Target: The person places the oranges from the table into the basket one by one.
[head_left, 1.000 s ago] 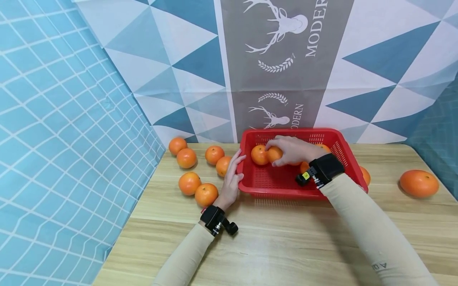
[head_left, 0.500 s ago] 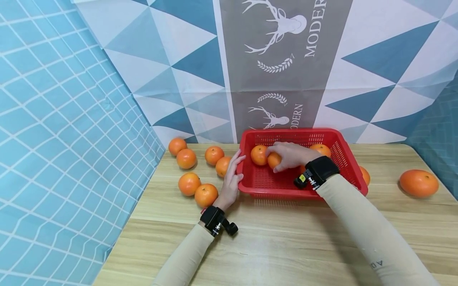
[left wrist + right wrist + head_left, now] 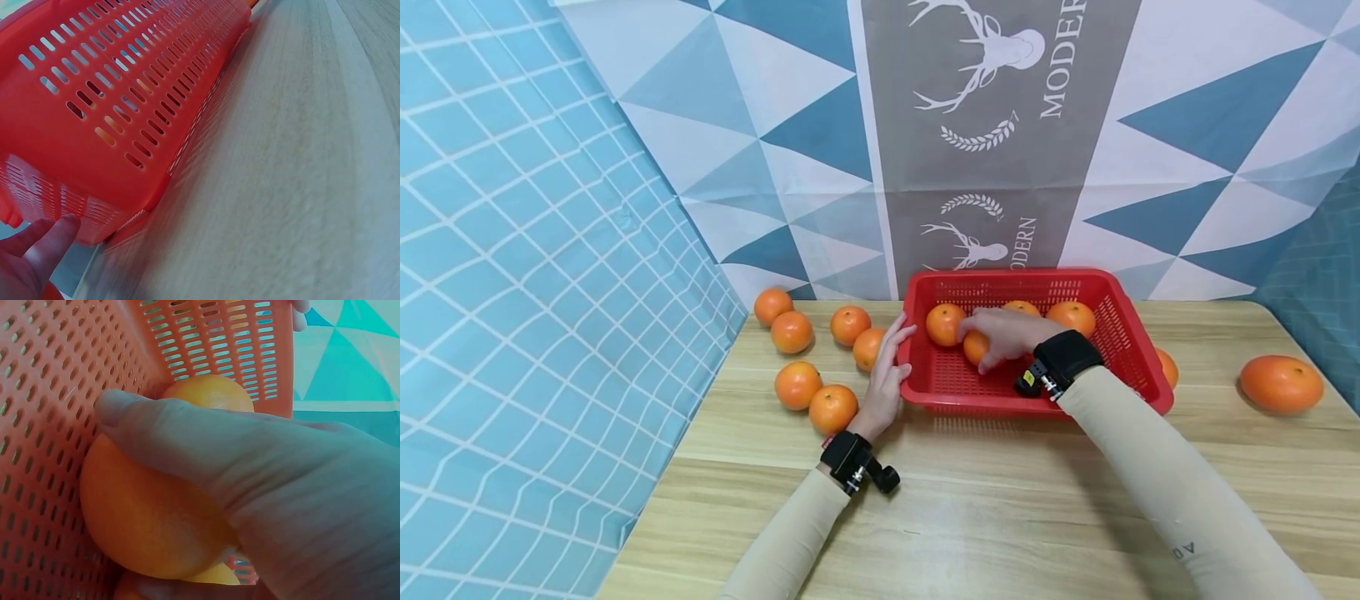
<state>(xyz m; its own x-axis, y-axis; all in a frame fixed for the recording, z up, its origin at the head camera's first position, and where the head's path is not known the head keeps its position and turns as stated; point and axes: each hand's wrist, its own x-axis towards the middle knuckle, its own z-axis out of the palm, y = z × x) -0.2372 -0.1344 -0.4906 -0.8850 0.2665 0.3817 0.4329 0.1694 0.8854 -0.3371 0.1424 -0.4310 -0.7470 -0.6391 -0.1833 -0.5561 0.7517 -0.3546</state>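
Inside a red plastic basket (image 3: 985,403), my right hand (image 3: 1011,332) grips an orange (image 3: 976,347) low near the basket floor. In the right wrist view, the thumb (image 3: 114,407) lies over the top of that orange. Another orange (image 3: 945,325) sits just to its left. Two more, a right-hand orange (image 3: 1072,318) and a partly covered orange (image 3: 1021,307), show behind my right hand. My left hand (image 3: 882,392) rests against the basket's left end with its fingers extended. Its fingertips touch the perforated wall in the left wrist view.
Several loose oranges (image 3: 797,385) lie on the wooden table (image 3: 940,517) left of the basket. An orange (image 3: 1165,367) peeks out beyond the basket's right end, and a large orange (image 3: 1281,384) lies farther right. A patterned cloth (image 3: 805,133) hangs close behind the basket.
My right hand has lowered a little with the orange and come slightly toward the front. More of the oranges behind it show now. The left hand has stayed in place.
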